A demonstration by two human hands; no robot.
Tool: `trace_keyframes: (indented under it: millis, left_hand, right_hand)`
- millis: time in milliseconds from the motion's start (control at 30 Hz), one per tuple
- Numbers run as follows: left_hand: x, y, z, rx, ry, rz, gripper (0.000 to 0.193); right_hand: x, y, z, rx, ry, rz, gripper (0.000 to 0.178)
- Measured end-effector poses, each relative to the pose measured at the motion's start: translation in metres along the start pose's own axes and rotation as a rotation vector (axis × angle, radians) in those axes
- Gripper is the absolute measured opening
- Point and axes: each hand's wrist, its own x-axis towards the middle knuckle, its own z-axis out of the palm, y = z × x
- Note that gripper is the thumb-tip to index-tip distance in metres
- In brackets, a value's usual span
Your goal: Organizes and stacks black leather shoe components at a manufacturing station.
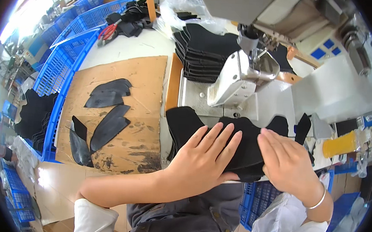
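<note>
The one view looks from the person's head, down and forward over the white worktop [130,51], close above the bare left hand [202,162] and bare right hand [287,165]; its wide fisheye lens bends straight edges toward a dark round rim.

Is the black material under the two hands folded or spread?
Spread: the black material lies flat under the left hand and right hand; no fold shows.

Workshop. White worktable [137,48] up front; tan tiled floor [59,195] lower left, 1 bright glare patch [43,177]. Blue crates [90,0] run back along left side. Strong white light [27,8] upper left, blown out; window or lamp unclear.
</note>
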Motion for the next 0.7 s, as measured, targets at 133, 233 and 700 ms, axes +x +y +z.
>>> trace_keyframes:
  millis: [133, 233, 700]
  left_hand:
    - [-0.002, -0.016, -0.056, 0.267, 0.148, 0.001, 0.042]
    - [-0.018, -0.055, -0.113, 0.259, 0.113, -0.170, 0.046]
    - [0.140, -0.129, -0.034, 0.270, -0.046, -0.176, 0.018]
  right_hand:
    - [0.018, -0.014, -0.026, -0.035, 0.233, -0.035, 0.036]
    - [0.014, -0.017, -0.009, 0.128, 0.289, 0.069, 0.045]
    - [-0.020, -0.022, 0.015, 0.444, 0.114, 0.178, 0.057]
